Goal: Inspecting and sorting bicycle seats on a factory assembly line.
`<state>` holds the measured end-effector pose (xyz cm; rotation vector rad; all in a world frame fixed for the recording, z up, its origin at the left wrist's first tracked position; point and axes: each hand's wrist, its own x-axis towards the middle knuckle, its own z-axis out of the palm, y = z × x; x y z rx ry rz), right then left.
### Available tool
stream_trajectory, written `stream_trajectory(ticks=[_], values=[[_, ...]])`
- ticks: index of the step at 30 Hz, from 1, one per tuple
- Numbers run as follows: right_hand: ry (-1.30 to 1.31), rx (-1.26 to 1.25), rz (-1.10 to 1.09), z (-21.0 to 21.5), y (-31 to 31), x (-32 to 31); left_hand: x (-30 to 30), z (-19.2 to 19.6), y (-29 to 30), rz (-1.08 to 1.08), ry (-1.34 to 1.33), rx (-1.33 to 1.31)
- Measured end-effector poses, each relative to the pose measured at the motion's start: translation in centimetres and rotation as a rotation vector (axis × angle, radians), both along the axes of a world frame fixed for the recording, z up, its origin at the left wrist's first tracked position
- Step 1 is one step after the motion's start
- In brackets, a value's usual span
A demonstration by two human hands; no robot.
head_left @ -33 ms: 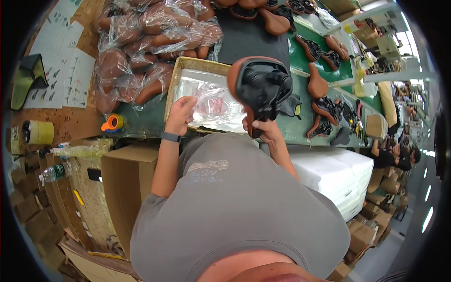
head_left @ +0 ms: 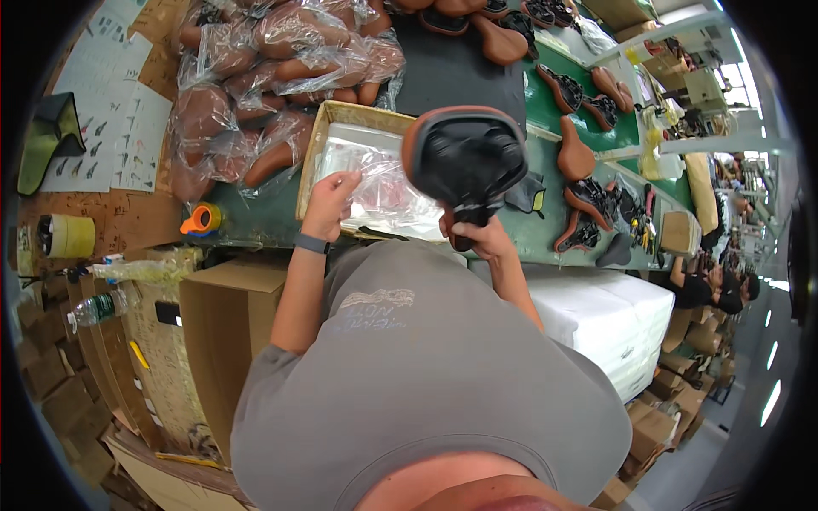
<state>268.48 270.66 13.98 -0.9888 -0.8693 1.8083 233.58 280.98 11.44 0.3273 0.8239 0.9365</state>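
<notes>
My right hand (head_left: 479, 236) is wrapped round the narrow nose of a bicycle saddle (head_left: 467, 157). The saddle is held up, its black underside facing me and a brown rim showing round its wide end. My left hand (head_left: 331, 207), with a dark band on the wrist, is at the left side of a shallow open box (head_left: 315, 153). Its thumb and fingers are pinched together; whatever they hold, if anything, is too small to make out. Clear plastic bags (head_left: 379, 183) lie in the box, just right of those fingers.
Brown saddles in clear plastic (head_left: 281, 60) are heaped at the far left. Unwrapped saddles (head_left: 577, 149) lie on the green bench to the right. An orange tape roll (head_left: 201, 220) sits by the near edge. Below stand an open carton (head_left: 226, 298) and a white wrapped block (head_left: 596, 319).
The saddle has turned in my right hand and shifted slightly left, so its underside faces me more squarely. My left hand has barely moved.
</notes>
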Motion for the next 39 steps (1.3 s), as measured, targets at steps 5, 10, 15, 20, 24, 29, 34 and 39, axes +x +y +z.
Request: stream_trajectory(ticks=[5,10,15,20,24,29,34,39], values=[[-1.185,0.158,0.024,4.7,2.1,-2.6,8.2,5.6,4.0,0.163,0.587,0.73],[-0.111,-0.317,-0.393,-3.5,4.6,0.5,10.6,10.5,2.0,-0.615,0.394,1.255],[-0.265,-0.241,-0.602,-1.7,10.2,0.2,11.4,3.4,7.6,-0.473,0.237,0.227],[-0.256,0.369,0.028,3.6,20.1,2.6,10.7,4.5,20.6,-0.276,0.34,0.31],[-0.393,0.01,-0.296,-3.2,31.1,10.4,0.2,6.0,39.3,0.151,-0.405,0.237],[-0.309,-0.361,-0.648,-16.3,48.3,17.1,-25.2,8.0,51.2,0.546,-0.095,0.453],[-0.961,-0.341,-1.339,-29.0,55.7,41.2,-8.2,-1.5,50.0,0.65,0.254,0.202],[-0.151,-0.432,-1.151,-28.8,60.8,39.0,7.7,-3.7,30.4,0.471,1.215,0.434]])
